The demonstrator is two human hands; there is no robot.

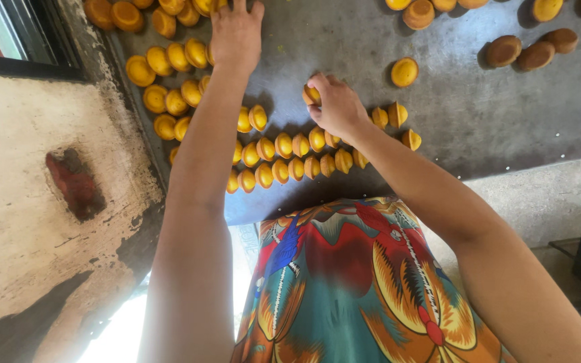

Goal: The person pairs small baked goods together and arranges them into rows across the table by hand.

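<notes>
While our right hand pinches one small yellow cake in curled fingers just above the rows of cakes on the grey worktop, we should set it down gently, on edge against its neighbours. Our left hand reaches far forward, arm straight, fingers spread flat beside the far cluster.

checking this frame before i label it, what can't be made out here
Head view only:
- Left hand: fingertips cut off by the top edge, so its grip is unclear.
- Right hand: fingers curl over a small round yellow-orange cake, mostly hiding it.
- Near rows of cakes on the grey metal table: partly hidden behind the forearms.
</notes>
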